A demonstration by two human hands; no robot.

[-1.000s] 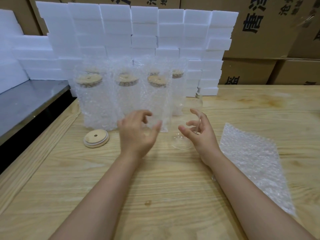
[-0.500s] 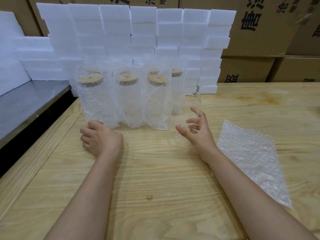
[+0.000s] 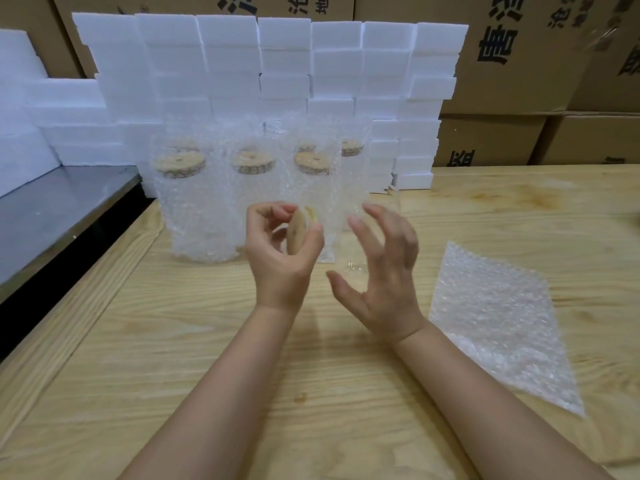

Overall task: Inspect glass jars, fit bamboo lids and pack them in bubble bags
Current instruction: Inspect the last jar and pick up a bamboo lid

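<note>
Bamboo lid (image 3: 297, 233) pinched in my left hand (image 3: 280, 265), held above the wooden table (image 3: 311, 393).
I see the lid on edge between thumb and fingertips, in front of the row of bagged jars (image 3: 221, 202). My right hand (image 3: 388, 282) is spread, gripping nothing, in front of the bare glass jar (image 3: 349, 263) standing on the table. A bubble bag (image 3: 495, 323) lies flat to the right.

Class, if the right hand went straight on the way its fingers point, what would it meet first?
Probably the clear glass jar standing just beyond the right hand; depth is hard to judge through glass.
</note>
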